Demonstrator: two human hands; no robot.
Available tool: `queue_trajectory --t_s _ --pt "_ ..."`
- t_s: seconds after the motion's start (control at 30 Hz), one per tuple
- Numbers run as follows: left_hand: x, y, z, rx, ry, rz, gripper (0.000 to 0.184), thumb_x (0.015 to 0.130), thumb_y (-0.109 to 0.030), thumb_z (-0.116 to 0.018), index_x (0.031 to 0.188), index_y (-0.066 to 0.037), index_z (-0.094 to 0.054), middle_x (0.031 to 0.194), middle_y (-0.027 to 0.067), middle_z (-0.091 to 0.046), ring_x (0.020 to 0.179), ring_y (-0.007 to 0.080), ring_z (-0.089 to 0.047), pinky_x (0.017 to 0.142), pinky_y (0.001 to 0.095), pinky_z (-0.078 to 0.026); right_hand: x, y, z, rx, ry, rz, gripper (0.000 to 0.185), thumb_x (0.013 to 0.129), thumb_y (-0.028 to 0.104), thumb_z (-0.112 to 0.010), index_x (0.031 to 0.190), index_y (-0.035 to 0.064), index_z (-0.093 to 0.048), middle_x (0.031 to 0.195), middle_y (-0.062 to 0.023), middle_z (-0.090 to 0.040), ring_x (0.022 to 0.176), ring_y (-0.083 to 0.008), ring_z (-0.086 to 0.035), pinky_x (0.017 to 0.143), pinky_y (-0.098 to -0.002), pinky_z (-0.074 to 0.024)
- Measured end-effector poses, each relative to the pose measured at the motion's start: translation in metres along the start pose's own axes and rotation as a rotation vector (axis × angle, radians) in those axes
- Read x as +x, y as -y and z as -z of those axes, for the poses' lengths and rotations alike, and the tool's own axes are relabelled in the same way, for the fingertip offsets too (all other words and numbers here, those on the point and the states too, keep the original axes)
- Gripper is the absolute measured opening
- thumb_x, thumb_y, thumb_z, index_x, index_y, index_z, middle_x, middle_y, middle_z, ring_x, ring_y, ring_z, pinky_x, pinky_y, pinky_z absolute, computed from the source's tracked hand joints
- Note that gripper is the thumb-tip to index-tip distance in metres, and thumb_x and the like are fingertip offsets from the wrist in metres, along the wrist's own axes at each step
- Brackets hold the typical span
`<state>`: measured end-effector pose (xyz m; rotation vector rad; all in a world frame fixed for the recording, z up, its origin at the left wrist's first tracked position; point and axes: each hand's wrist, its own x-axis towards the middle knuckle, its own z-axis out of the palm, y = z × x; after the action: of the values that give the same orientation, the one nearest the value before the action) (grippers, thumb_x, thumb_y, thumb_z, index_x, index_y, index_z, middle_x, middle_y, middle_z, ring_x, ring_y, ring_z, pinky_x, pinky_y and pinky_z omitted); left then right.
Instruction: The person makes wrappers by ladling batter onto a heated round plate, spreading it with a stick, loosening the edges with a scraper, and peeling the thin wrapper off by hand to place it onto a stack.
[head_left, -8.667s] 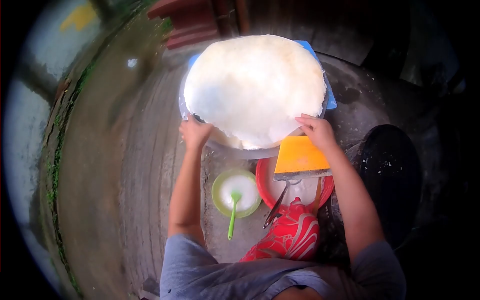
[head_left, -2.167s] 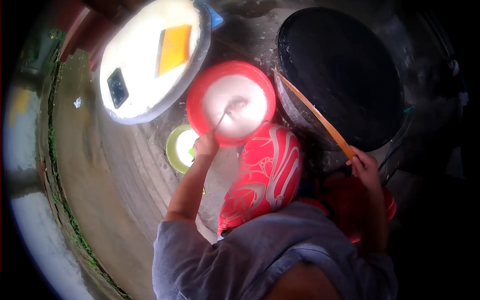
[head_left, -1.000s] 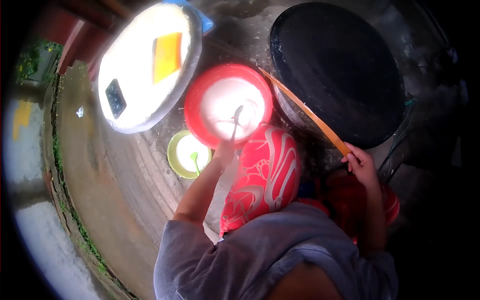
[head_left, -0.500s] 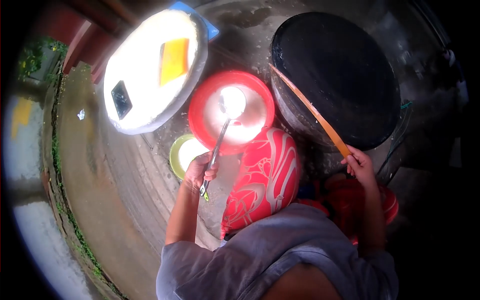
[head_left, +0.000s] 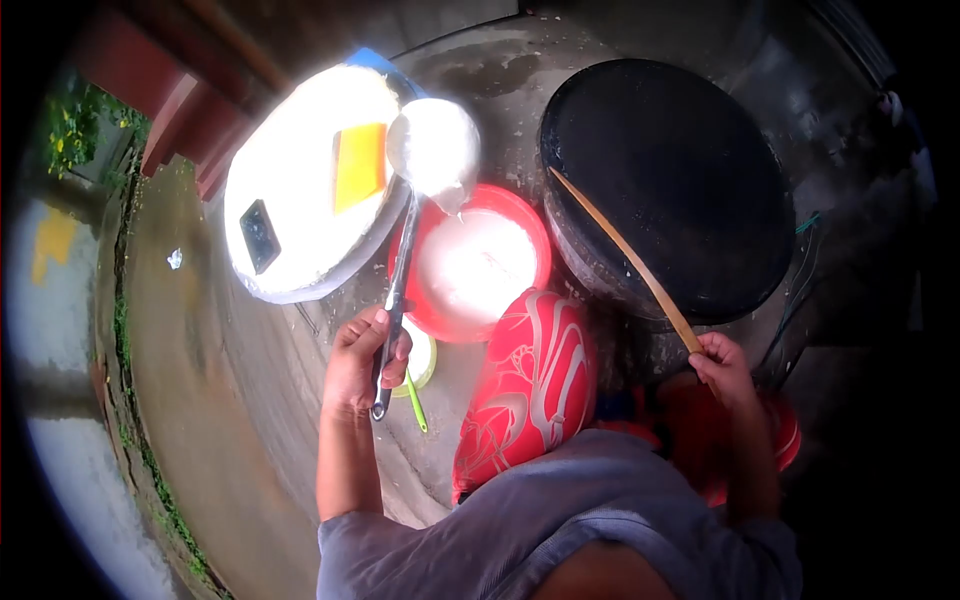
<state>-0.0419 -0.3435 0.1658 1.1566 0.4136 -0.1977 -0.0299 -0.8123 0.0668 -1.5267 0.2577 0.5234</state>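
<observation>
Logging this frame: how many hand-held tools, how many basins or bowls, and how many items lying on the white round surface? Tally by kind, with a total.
Hand-held tools: 2 (ladle, left hand; wooden stick, right hand)
Basins or bowls: 2 (red basin, green bowl)
Items on the white round surface: 2 (yellow scraper, dark rectangular object)
Total: 6

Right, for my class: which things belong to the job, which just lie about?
Likely job: ladle (left hand), wooden strip (right hand), red basin, black-topped round vessel, orange scraper, green utensil.
Likely just lying about: phone-like slab, white scrap.
</observation>
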Motion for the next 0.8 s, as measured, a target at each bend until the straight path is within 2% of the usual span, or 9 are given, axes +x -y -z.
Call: queue_trajectory --t_s 0.1,0.17,0.3,0.4,0.47,0.5,0.57,0.7,0.8 --pt "0.018 -0.019 -0.037 -0.041 0.009 -0.032 0.035 0.094 -0.024 -0.042 0.109 0.007 -0.05 0.061 0.0084 -0.05 0.037 0.0083 -0.035 0.032 0.0203 -0.026 0.0 0.005 -0.011 -0.073 -0.044 0.029 0.015 0.081 -0.002 -0.057 0.093 0.0038 -0.05 0.073 -0.0008 -0.056 0.061 -0.0055 -0.051 0.057 -0.0185 -0.0407" --pt "0.035 -0.028 -0.06 -0.039 0.063 -0.05 0.036 0.093 -0.025 -0.042 0.109 0.005 -0.051 0.063 0.0088 -0.051 0.038 0.0094 -0.036 0.033 0.0204 -0.027 0.004 -0.002 -0.01 -0.055 -0.043 0.106 0.017 0.082 -0.001 -0.056 0.097 0.003 -0.051 0.073 0.0 -0.056 0.064 -0.0053 -0.05 0.061 -0.0182 -0.0409" --pt "0.083 -0.027 -0.101 -0.03 0.15 -0.078 0.029 0.092 -0.022 -0.039 0.108 0.001 -0.049 0.066 0.0072 -0.051 0.043 0.01 -0.04 0.035 0.0203 -0.028 0.018 -0.001 -0.005 -0.134 -0.213 0.26 0.023 0.084 0.001 -0.055 0.107 0.0021 -0.052 0.078 0.0006 -0.058 0.067 -0.0041 -0.05 0.062 -0.0182 -0.0405" --pt "0.129 -0.011 -0.132 -0.016 0.167 -0.032 0.018 0.093 -0.017 -0.034 0.096 -0.005 -0.048 0.067 0.0064 -0.051 0.045 0.0104 -0.042 0.036 0.0208 -0.03 0.026 0.001 0.002 -0.323 -0.278 0.295 0.026 0.085 0.003 -0.056 0.11 0.0022 -0.052 0.082 -0.0006 -0.06 0.069 -0.0045 -0.052 0.062 -0.0193 -0.0421" --pt "0.159 0.005 -0.149 -0.056 0.204 -0.018 0.017 0.092 -0.015 -0.034 0.088 -0.006 -0.047 0.066 0.0059 -0.051 0.046 0.0107 -0.042 0.037 0.0213 -0.033 0.038 0.005 -0.004 -0.345 -0.395 0.473 0.033 0.084 0.003 -0.057 0.117 0.0052 -0.053 0.084 -0.0038 -0.062 0.067 -0.0098 -0.055 0.063 -0.0227 -0.0452" --pt "0.175 0.016 -0.154 -0.036 0.224 -0.033 0.017 0.092 -0.014 -0.033 0.087 -0.006 -0.048 0.066 0.0057 -0.05 0.046 0.0109 -0.042 0.037 0.0217 -0.033 0.042 0.012 -0.007 -0.342 -0.403 0.466 0.033 0.084 0.003 -0.057 0.117 0.0052 -0.053 0.084 -0.0038 -0.062 0.067 -0.0098 -0.055 0.063 -0.0227 -0.0452" --pt "0.203 0.041 -0.166 -0.054 0.138 0.005 0.018 0.091 -0.013 -0.034 0.086 -0.005 -0.049 0.065 0.0052 -0.05 0.046 0.0114 -0.043 0.038 0.023 -0.035 0.052 0.03 -0.013 -0.68 -0.535 0.675 0.042 0.081 0.002 -0.058 0.121 0.0106 -0.053 0.085 -0.0079 -0.062 0.066 -0.0179 -0.058 0.064 -0.0261 -0.0472" --pt "0.225 0.071 -0.178 -0.013 0.049 0.046 0.013 0.09 -0.008 -0.039 0.086 -0.005 -0.05 0.063 0.0049 -0.051 0.046 0.0128 -0.046 0.039 0.0245 -0.038 0.076 0.054 -0.025 -0.72 -0.518 0.635 0.046 0.078 0.003 -0.058 0.122 0.0163 -0.054 0.085 -0.0102 -0.061 0.067 -0.023 -0.059 0.062 -0.0291 -0.0477" --pt "0.229 0.088 -0.177 -0.013 0.005 0.062 0.011 0.089 -0.006 -0.042 0.09 -0.004 -0.053 0.063 0.0043 -0.051 0.046 0.0132 -0.046 0.039 0.0242 -0.038 0.101 0.062 -0.029 -0.842 -0.476 0.616 0.047 0.076 0.005 -0.059 0.121 0.0198 -0.055 0.081 -0.0073 -0.06 0.066 -0.0242 -0.059 0.06 -0.0338 -0.048"
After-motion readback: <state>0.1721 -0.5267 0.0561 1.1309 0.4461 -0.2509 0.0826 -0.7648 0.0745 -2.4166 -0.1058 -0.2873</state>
